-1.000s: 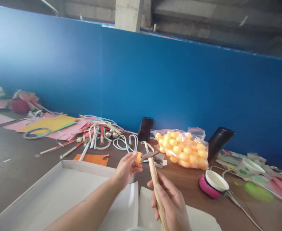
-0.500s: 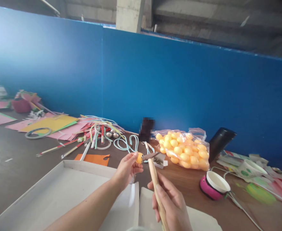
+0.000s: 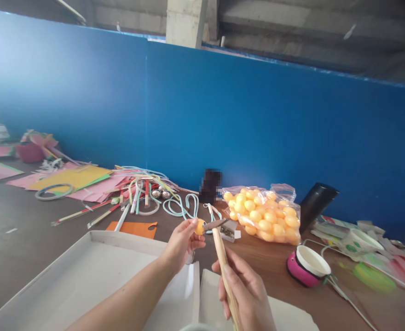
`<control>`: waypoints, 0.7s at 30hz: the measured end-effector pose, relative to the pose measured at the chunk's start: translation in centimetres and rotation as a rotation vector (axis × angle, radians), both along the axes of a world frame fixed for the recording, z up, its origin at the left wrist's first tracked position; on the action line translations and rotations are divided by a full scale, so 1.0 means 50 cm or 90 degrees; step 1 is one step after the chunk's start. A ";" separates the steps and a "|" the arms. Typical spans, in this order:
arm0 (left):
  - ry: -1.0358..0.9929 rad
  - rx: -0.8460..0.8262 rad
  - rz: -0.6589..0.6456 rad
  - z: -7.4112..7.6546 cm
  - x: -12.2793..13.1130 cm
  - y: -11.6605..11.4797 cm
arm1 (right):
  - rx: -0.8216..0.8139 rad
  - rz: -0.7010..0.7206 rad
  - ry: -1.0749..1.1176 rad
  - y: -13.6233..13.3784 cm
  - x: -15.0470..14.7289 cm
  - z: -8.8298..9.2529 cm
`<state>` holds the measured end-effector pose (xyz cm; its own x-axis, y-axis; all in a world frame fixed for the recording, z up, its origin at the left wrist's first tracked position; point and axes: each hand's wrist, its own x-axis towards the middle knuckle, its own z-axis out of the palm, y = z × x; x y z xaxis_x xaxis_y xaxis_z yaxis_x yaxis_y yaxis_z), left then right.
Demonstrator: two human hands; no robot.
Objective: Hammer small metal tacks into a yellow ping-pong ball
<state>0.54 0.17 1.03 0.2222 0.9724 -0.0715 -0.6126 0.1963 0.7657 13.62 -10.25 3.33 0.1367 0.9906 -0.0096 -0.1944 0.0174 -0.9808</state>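
Between the fingertips of my left hand [image 3: 182, 242] is a small orange ball [image 3: 199, 226], like a ping-pong ball. My right hand [image 3: 246, 287] is wrapped round the wooden handle of a hammer [image 3: 222, 253]. The hammer's dark metal head points at the ball and appears to touch or nearly touch its right side. Both hands are above the near part of the table, over white box trays [image 3: 119, 271]. Just beyond the hammer head lies a small open box of metal bits [image 3: 227, 231].
A clear bag of orange balls [image 3: 264, 216] lies to the right, beside a black cylinder [image 3: 318, 204] and a pink-and-white cup [image 3: 308, 266]. Coloured paper [image 3: 74, 177], tubing [image 3: 178, 207] and an orange sheet [image 3: 135, 228] are on the left. A blue partition [image 3: 223, 115] stands behind.
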 end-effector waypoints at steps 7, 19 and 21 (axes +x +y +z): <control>0.002 0.004 -0.001 -0.001 0.000 0.000 | 0.007 0.006 -0.016 0.001 0.000 -0.003; 0.013 0.017 -0.004 0.001 0.001 -0.003 | 0.013 -0.006 0.013 0.003 -0.001 -0.005; 0.017 0.014 -0.003 0.001 0.001 -0.002 | 0.005 -0.007 -0.001 0.004 -0.001 -0.007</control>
<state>0.60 0.05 1.06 0.2246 0.9729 -0.0553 -0.5915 0.1812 0.7857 13.59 -10.06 3.00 0.1469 0.9891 -0.0019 -0.1926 0.0267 -0.9809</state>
